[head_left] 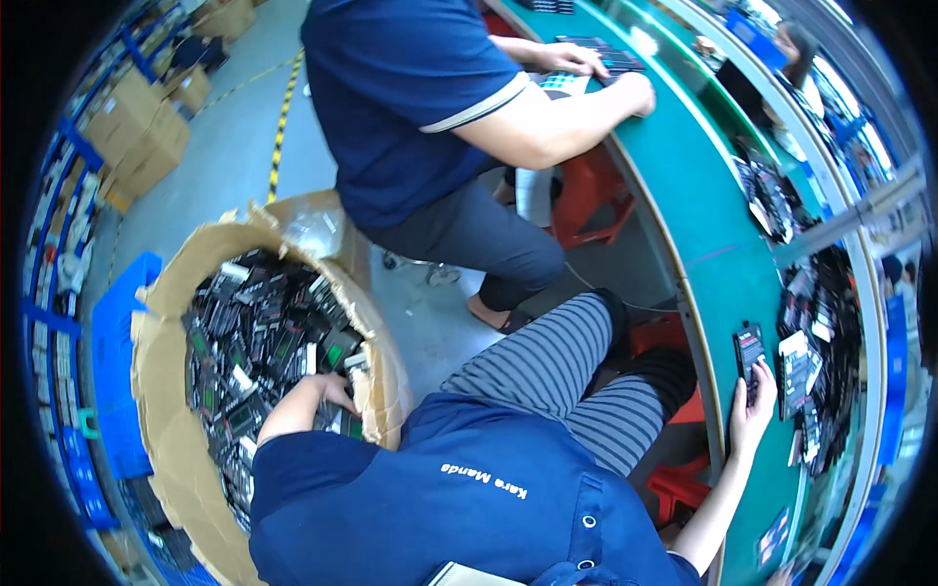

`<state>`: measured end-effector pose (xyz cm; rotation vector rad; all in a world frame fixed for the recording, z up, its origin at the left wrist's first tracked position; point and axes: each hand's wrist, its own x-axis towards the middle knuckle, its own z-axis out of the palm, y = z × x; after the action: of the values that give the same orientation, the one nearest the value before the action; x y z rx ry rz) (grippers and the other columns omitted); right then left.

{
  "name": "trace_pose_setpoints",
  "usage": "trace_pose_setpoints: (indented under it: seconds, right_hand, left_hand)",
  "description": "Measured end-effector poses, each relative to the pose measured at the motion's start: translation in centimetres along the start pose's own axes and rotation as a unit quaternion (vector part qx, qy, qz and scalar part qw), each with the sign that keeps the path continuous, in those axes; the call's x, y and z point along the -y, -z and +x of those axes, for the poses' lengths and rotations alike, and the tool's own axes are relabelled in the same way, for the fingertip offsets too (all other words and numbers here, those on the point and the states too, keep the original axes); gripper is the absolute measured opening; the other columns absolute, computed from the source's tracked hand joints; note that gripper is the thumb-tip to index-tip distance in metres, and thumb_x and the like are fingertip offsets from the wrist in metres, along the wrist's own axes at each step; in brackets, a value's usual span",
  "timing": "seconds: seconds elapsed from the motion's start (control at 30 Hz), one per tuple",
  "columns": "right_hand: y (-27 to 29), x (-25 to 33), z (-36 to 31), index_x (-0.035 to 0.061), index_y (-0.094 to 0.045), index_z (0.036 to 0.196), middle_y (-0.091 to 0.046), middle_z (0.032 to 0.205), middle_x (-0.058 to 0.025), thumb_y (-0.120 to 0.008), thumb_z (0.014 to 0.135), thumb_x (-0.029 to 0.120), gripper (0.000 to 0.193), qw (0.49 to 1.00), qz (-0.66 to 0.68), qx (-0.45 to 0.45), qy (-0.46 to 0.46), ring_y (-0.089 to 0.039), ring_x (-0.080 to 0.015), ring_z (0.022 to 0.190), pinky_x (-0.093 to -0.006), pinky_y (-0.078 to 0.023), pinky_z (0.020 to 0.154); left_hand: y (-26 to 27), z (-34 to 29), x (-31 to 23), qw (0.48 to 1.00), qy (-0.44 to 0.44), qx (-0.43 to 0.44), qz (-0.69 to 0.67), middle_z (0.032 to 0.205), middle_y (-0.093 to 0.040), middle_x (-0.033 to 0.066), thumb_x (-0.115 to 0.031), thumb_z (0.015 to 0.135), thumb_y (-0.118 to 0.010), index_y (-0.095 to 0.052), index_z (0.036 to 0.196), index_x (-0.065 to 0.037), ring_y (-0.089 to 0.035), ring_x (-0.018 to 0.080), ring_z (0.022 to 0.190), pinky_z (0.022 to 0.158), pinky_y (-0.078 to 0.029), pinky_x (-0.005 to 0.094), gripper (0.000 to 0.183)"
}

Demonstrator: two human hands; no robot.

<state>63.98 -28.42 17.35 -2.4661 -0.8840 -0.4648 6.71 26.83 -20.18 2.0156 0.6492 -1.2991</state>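
Observation:
My left hand (338,392) reaches down into a large round-sided cardboard box (161,391) heaped with flat black packs (264,332). Its fingers bend down among the packs near the box's right wall; what they close on, if anything, is hidden. On the green bench at the right, my right hand (754,405) grips the near end of a flat black rectangular pack (748,344) with pale printing, which looks like a phone battery. Beyond it lies a long pile of similar black packs (826,332), some showing white labels.
A co-worker in a dark blue shirt (410,98) sits ahead, both hands on dark pieces at the bench (684,166). Red stools (591,195) stand beneath it. A blue crate (117,371) adjoins the box; shelves with cartons (137,132) line the left.

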Motion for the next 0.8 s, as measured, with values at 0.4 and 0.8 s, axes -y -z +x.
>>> trace_pose_setpoints:
  seconds: [0.4, 0.8]
  right_hand:
    - [0.7, 1.3, 0.1, 0.0021, -0.061, 0.118, -0.058, 0.13, -0.0179, -0.068, 0.087, 0.011, 0.033, 0.999, -0.024, -0.026, 0.01, -0.055, -0.034, 0.122, -0.0421, -0.042, 0.106]
    - [0.3, 1.0, 0.2, 0.002, -0.061, 0.119, -0.058, 0.131, -0.0186, -0.069, 0.087, 0.013, 0.035, 0.999, -0.017, -0.025, 0.018, -0.055, -0.0351, 0.122, -0.0424, -0.042, 0.106]
  left_hand:
    - [0.4, -8.2, -8.3, 0.982, -0.123, -0.14, -0.039, 0.13, -0.064, 0.0143, -0.05, 0.065, -0.084, -0.064, 0.13, -0.013, -0.058, 0.0307, 0.122, 0.104, -0.045, 0.0379, 0.078]
    - [4.3, -15.2, -3.6, 0.564, -0.061, -0.524, -0.635, 0.109, -0.068, 0.0077, -0.012, 0.076, -0.081, -0.063, 0.118, -0.001, -0.066, 0.0224, 0.094, 0.087, -0.052, 0.0362, 0.047]
